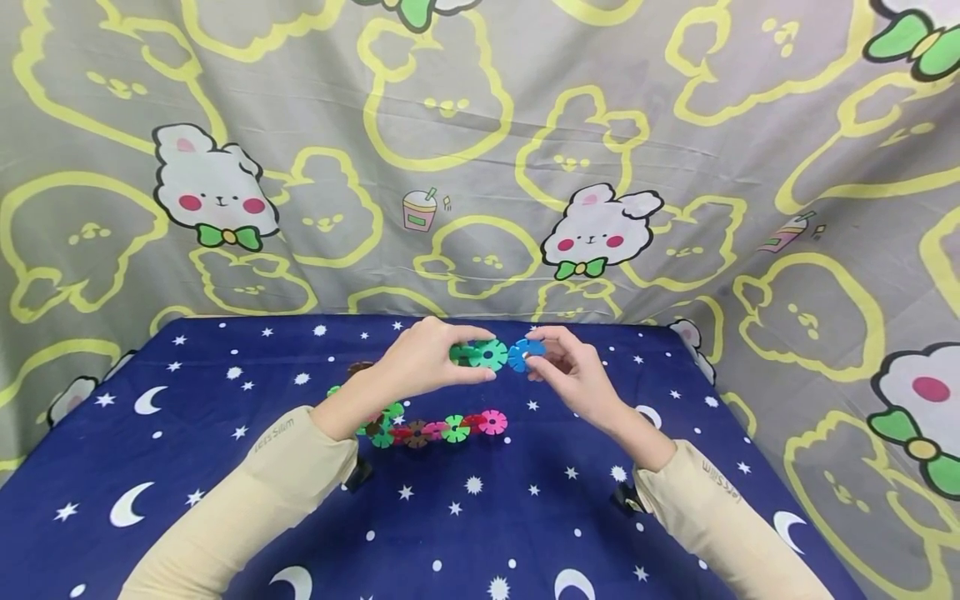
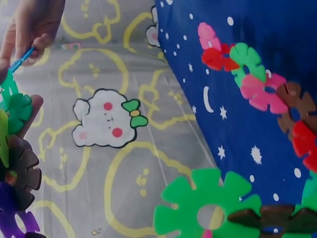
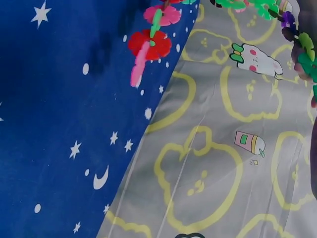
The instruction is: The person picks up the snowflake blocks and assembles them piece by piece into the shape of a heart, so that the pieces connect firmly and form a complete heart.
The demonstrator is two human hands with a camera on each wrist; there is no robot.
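My left hand (image 1: 420,358) pinches a green notched plastic disc (image 1: 498,357) between thumb and fingers. It is an end piece of a long chain of interlocked discs (image 1: 454,421) in green, brown, red, pink and purple. Between the right hand's (image 1: 577,367) thumb and fingers is a single blue notched disc (image 1: 517,357), held edge to edge with the green one. Seen from the left wrist, the blue disc (image 2: 21,60) appears edge-on beside the green pieces (image 2: 19,113). The left hand and forearm partly hide the chain.
A dark blue cloth (image 1: 472,517) with white moons and stars covers the table. Behind it hangs a grey curtain (image 1: 480,192) with yellow bear outlines and white rabbits. The chain's pink end disc (image 1: 493,422) hangs or lies below the hands.
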